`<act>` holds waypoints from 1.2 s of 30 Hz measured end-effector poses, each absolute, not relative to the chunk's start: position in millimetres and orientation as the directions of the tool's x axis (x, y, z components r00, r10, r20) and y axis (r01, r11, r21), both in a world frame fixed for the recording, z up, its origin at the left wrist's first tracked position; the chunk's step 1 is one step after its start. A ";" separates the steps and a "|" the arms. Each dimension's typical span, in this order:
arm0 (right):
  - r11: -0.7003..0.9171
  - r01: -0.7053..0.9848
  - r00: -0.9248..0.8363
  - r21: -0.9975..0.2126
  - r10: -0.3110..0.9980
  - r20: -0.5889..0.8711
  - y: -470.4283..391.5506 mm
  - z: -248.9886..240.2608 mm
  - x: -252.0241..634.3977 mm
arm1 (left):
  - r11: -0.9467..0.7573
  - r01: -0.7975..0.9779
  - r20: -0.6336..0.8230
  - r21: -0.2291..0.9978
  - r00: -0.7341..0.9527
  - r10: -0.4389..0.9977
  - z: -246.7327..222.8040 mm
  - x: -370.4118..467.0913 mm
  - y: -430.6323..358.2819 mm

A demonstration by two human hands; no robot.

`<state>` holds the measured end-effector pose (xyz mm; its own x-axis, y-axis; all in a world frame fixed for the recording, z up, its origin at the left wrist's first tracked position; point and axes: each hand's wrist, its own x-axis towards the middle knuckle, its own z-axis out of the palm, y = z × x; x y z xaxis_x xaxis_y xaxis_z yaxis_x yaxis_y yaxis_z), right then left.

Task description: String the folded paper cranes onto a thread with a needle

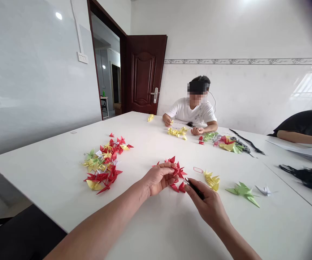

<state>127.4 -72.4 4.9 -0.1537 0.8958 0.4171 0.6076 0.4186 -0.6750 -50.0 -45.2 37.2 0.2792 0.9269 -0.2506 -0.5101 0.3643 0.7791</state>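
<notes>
In the head view, my left hand [161, 177] is closed on a red origami crane [178, 171], holding it just above the table. My right hand [209, 203] grips a slim black-handled tool [196, 187], whose bright metal tip points at the crane. The exact kind of tool does not show. More red paper cranes lie behind and below my left hand, partly covered by it. To the right of them are a cluster of yellow cranes [211, 180], a few green cranes [242, 193] and a white crane [266, 190].
A mixed pile of coloured cranes [104, 164] spreads over the white table [64, 169] on the left. Across from me, a person [192, 112] handles yellow cranes [176, 132]. Black cords [304, 178] and papers [298, 150] lie at right, near another person's arm [302, 138].
</notes>
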 end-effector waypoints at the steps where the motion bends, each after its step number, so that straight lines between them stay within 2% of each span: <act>1: 0.437 0.615 -0.174 -0.656 0.887 0.428 -71.6 4.1 128.4 | 0.374 -0.507 -0.267 0.777 0.274 0.924 36.1 -48.8 -45.0; 7: 0.556 0.594 -0.271 -0.581 0.819 0.506 -70.2 -0.9 129.2 | 0.418 -0.441 -0.324 0.794 0.274 0.906 29.4 -46.6 -41.7; 13: 0.541 0.638 -0.197 -0.548 0.803 0.563 -74.1 1.3 126.7 | 0.376 -0.320 -0.286 0.870 0.295 0.912 27.8 -44.8 -42.8; 16: 0.539 0.662 -0.170 -0.521 0.785 0.596 -74.1 2.9 128.7 | 0.308 -0.225 -0.250 0.925 0.253 0.935 26.0 -42.5 -43.9; 19: 0.548 0.690 -0.185 -0.473 0.765 0.617 -73.0 4.0 131.7 | 0.148 -0.108 -0.130 0.983 0.160 0.978 26.3 -40.8 -46.2; 22: 0.546 0.710 -0.217 -0.444 0.770 0.601 -72.4 3.9 133.2 | -0.017 -0.008 0.018 1.000 0.127 0.992 28.9 -39.4 -50.5; 25: 0.535 0.723 -0.247 -0.437 0.791 0.560 -72.5 2.9 132.9 | -0.110 0.076 0.096 0.991 0.164 0.982 30.7 -37.6 -55.3; 36: 0.496 0.738 -0.265 -0.458 0.837 0.480 -67.4 1.7 136.3 | -0.135 0.166 0.098 0.977 0.216 0.971 29.8 -36.5 -57.2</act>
<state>136.3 -67.4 1.7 -0.2645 0.8367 0.4795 0.7375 0.4959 -0.4584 -36.5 -57.2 29.8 0.2163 0.9714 0.0979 0.1664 -0.1354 0.9767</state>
